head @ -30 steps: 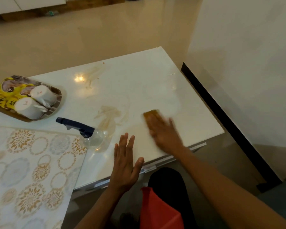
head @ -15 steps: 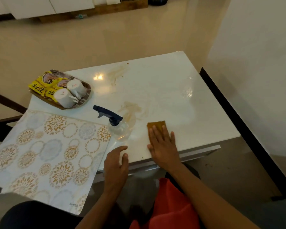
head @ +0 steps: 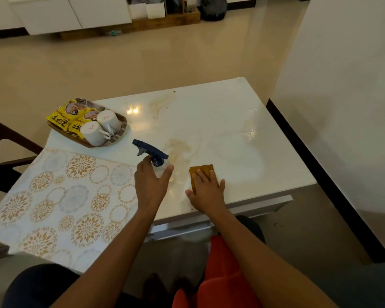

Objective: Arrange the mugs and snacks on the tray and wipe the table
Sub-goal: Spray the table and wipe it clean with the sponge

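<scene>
Two hands on worktop point(head: 209, 121). Right hand point(head: 206, 192) flat, fingers straight, pressing soft, limp cloth point(head: 201, 172). Left hand point(head: 151, 185) half-open around light, slick spray bottle point(head: 157, 162) at cloth's 9 o'clock; best taken at the neck.

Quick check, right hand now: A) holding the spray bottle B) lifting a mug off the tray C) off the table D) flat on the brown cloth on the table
D: the right hand lies with straight fingers flat on the brown cloth, on the table, while the left hand is at the spray bottle.
</scene>
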